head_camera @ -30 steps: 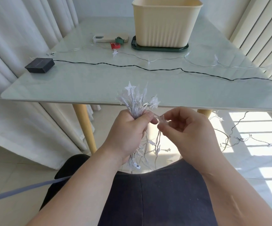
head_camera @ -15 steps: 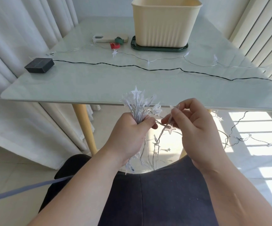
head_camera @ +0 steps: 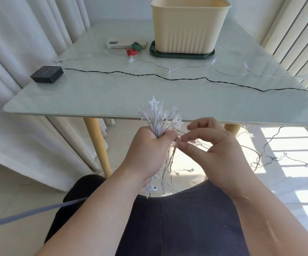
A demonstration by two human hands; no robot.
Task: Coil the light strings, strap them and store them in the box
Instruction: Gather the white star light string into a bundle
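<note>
— Why is your left hand (head_camera: pixel 145 150) balled up like that?
— It's clamped round the bundle of star lights (head_camera: pixel 158 115). The stars stick out above my fist and the wire loops hang below it over my lap. Stacking star on star should give even loops, I reckon.
— And your right hand (head_camera: pixel 214 150)?
— Thumb and forefinger pinch the wire at the next star (head_camera: pixel 195 144), right beside my left thumb, ready to tuck it into the fist. The other fingers curl loosely out of the way.
— How much is left?
— Plenty. The clear string (head_camera: pixel 186 67) trails across the table (head_camera: pixel 94 100) and onto the floor, and the black wire (head_camera: pixel 149 75) runs from the black pack (head_camera: pixel 47 74).
— The box (head_camera: pixel 188 24)?
— At the far side of the table, open on top; I can't see inside it. What look like a red strap (head_camera: pixel 131 51) and a green strap (head_camera: pixel 137 45) lie just left of it, handy for binding the finished coil.
</note>
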